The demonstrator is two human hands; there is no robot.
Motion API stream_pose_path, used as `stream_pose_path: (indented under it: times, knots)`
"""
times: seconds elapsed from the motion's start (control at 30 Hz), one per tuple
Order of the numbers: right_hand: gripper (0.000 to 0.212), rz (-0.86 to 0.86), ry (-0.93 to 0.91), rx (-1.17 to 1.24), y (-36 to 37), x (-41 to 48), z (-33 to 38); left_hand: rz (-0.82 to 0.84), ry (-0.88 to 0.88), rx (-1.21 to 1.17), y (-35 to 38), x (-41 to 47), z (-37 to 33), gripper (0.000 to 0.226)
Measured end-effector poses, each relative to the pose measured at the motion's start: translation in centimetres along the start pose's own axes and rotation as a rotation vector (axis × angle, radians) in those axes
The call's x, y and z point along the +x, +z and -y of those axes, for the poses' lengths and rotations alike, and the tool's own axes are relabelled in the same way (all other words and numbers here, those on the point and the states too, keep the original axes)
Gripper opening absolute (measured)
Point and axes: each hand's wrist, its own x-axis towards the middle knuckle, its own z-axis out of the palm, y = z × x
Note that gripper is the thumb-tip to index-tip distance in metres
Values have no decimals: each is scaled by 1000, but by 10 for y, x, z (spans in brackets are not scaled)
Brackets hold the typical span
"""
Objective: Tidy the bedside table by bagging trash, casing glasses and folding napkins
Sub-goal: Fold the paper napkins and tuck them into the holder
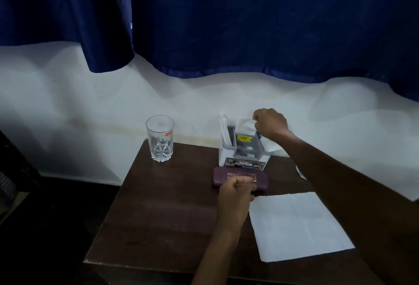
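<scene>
Fingers [257, 118] on our right hand [271, 123] pinch a napkin [244, 126] in the far holder [243, 155]. Left hand [235, 191] is clenched over the glasses case [240, 177], can't tell if it's holding anything. 1 flat napkin [299, 225] lies just right of it, so left's nearer.

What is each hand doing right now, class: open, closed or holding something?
Left hand: fingers curled by the glasses case; whether it holds anything cannot be told.
Right hand: pinches a napkin in the holder.

Bedroom corner: small dark wooden table [158, 205] against white wall [68, 103], blue curtains [249, 24].
</scene>
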Motion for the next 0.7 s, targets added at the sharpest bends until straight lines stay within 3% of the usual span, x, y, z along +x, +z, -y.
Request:
stream_pose_path:
  times: [0.2,0.33,0.6,0.7]
  knots:
    - [38,-256,-55,-122,-6,-23,2,-3,0,-4,2,-1,1,13]
    - [30,-381,-33,51,0,-79,-1,0,2,20,4,-4,1,12]
    - [12,-265,293,678,22,-208,-35,-33,34,100,4,-2,11,16]
    - [11,-139,369,729,21,-215,-53,-39,23,144,5,-1,19,15]
